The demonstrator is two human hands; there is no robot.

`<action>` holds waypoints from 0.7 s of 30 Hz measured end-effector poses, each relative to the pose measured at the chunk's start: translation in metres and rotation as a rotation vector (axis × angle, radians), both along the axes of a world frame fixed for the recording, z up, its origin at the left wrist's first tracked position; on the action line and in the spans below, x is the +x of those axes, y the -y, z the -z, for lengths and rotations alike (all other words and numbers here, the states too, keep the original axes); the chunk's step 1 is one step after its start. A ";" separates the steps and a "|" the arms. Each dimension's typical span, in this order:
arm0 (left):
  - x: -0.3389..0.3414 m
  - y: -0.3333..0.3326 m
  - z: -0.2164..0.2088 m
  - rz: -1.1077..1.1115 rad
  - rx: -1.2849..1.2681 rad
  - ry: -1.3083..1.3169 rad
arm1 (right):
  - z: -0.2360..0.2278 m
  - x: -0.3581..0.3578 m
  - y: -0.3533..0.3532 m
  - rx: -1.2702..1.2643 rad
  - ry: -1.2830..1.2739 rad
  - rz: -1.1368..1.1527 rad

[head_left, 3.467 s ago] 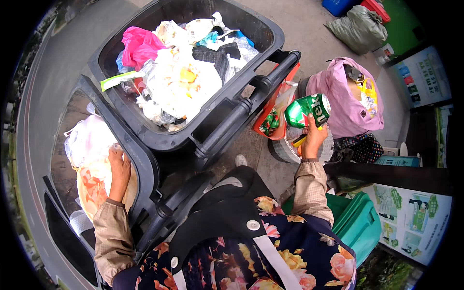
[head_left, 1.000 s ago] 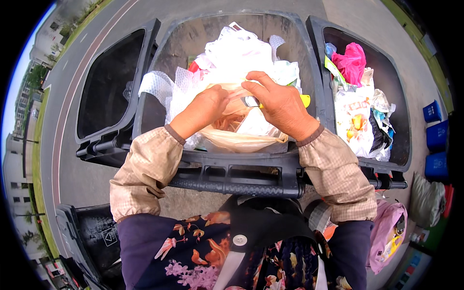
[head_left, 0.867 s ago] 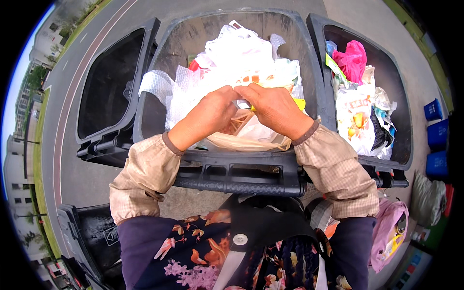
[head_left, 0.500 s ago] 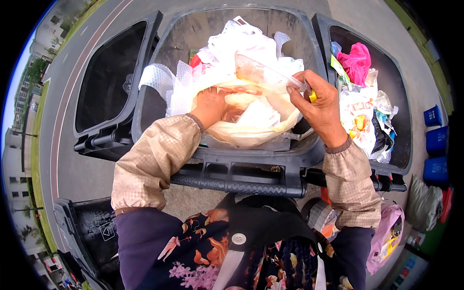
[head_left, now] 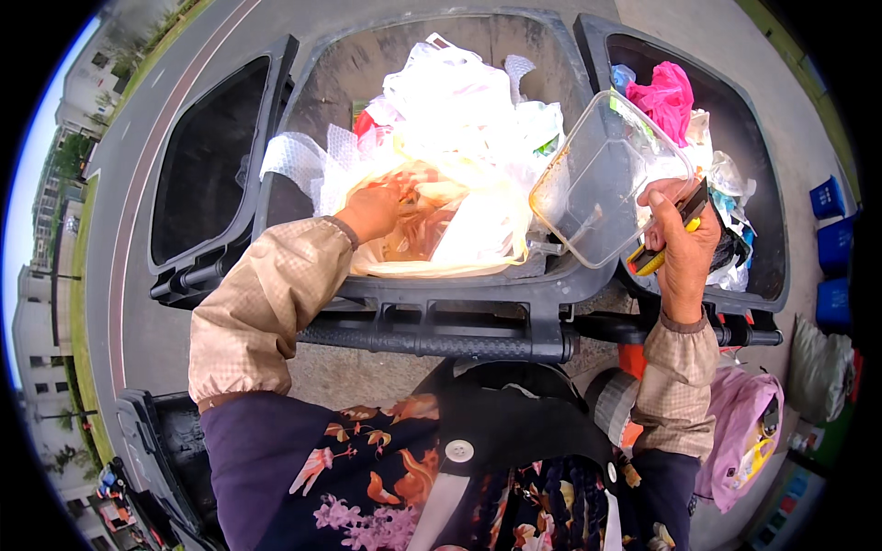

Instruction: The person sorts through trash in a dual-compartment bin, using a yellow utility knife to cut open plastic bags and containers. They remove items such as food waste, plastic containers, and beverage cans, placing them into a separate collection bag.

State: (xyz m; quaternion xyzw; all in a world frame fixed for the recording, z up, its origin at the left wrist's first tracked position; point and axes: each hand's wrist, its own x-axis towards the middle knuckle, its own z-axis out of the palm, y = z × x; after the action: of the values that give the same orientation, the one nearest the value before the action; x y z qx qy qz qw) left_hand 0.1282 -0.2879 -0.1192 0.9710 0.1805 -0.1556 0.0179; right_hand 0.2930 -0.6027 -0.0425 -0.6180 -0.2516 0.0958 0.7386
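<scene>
My right hand [head_left: 687, 241] grips a clear plastic food container [head_left: 602, 174] by its right end, over the gap between two bins. In the same hand is a yellow and black utility knife [head_left: 648, 261], pressed against the palm. The container is tilted, with brownish residue along its left rim. My left hand [head_left: 372, 213] reaches into an open cream plastic bag [head_left: 404, 268], its fingers curled among reddish-brown contents. What those fingers grip is partly hidden. White material lies inside the bag, which rests at the near side of the middle bin [head_left: 441, 296].
White plastic bags [head_left: 450, 101] and bubble wrap [head_left: 292, 158] fill the middle bin. The right bin [head_left: 776, 248] holds a pink bag [head_left: 663, 99] and mixed wrappers. An open dark bin [head_left: 216, 156] stands left. Blue boxes [head_left: 831, 243] and a pink bundle [head_left: 735, 432] sit at the right.
My right hand has moved right, drawing the clear container out from over the bag and turning it. My left hand has shifted slightly left and down, still in the bag.
</scene>
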 end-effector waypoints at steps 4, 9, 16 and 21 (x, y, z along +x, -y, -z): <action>-0.001 0.014 -0.012 0.240 0.415 0.244 | 0.007 0.004 0.010 0.021 -0.037 0.035; 0.001 0.006 -0.032 0.355 0.562 0.343 | 0.012 0.006 0.020 0.020 -0.082 0.026; -0.010 0.025 -0.051 0.427 0.468 0.596 | 0.011 0.013 0.029 0.065 -0.097 0.026; -0.049 0.009 -0.036 0.452 0.419 0.326 | 0.014 0.019 0.036 0.030 -0.057 0.032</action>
State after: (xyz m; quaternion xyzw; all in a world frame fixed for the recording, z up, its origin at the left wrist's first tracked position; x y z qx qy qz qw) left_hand 0.0790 -0.2969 -0.0827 0.9811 -0.0161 0.0420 -0.1882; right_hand 0.3120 -0.6383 -0.0569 -0.6077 -0.2221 0.0976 0.7562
